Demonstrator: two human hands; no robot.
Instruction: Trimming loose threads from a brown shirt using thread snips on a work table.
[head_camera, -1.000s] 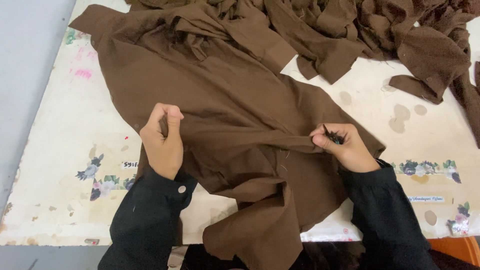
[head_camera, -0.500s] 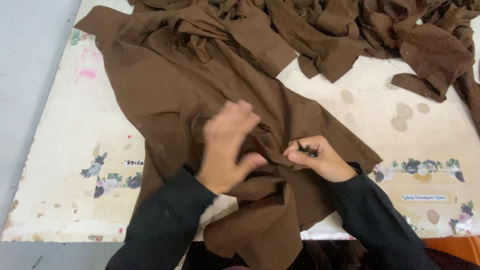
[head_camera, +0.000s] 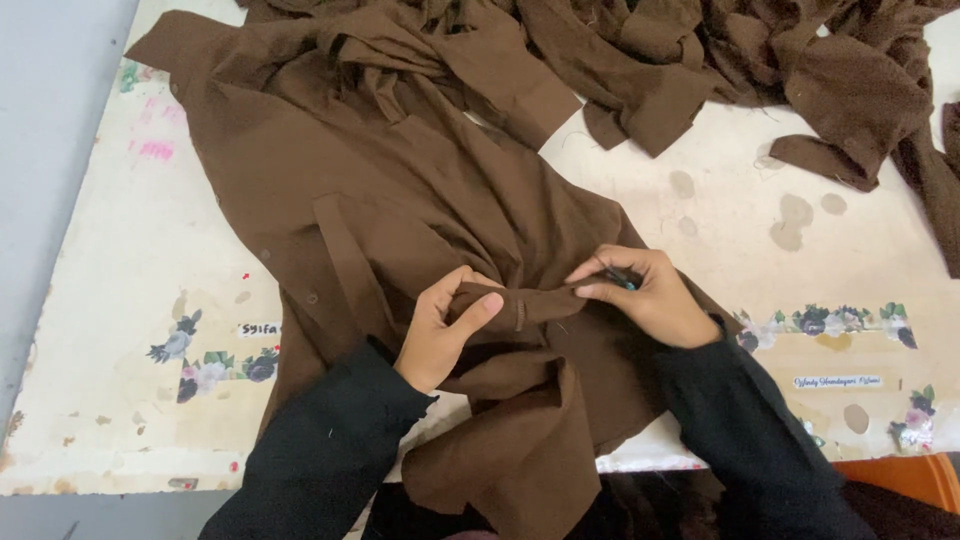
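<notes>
Across the white worktable (head_camera: 120, 300) lies a brown garment (head_camera: 330, 200), spread flat so its seams can be reached. Near the front edge, my left hand (head_camera: 440, 335) is clenched round a raised fold of the cloth (head_camera: 525, 305), thumb on top, holding it taut as a ridge. Just beside it, my right hand (head_camera: 645, 300) pinches the same fold while grasping a small dark tool with a teal tip (head_camera: 622, 280), pointed at the fabric. More brown cloth (head_camera: 760, 60) is heaped at the far right.

bare table (head_camera: 150, 300) left lies open; heaped brown fabric (head_camera: 700, 60) blocks the far edge.
</notes>
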